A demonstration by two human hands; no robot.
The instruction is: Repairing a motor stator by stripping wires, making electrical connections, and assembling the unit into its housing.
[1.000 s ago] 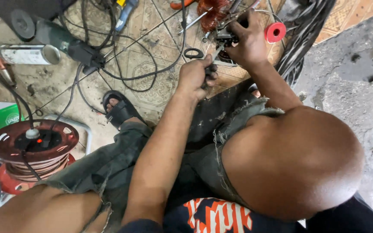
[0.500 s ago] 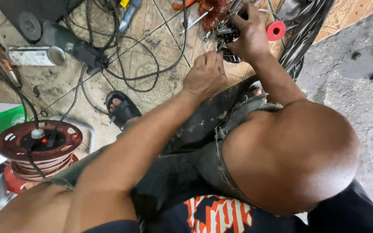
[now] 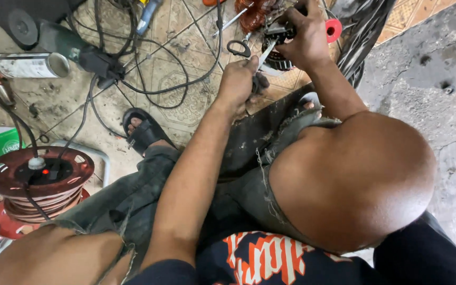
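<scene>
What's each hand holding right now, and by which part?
Left hand grips a thin metal tool by its lower end. Right hand holds a small dark metal part from its side; exact grip unclear.

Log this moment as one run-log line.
left hand: grips thin metal tool | right hand: holds dark metal part | scissors: on floor

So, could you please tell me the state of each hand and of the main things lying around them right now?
left hand: closed on a thin metal tool.
metal tool: held, tip toward the dark part.
right hand: fingers closed around a dark metal part.
dark metal part: held above the floor.
scissors: lying on the tiles, untouched.
spray can: lying on its side.
cable reel: upright, cord plugged in, red light on.
</scene>
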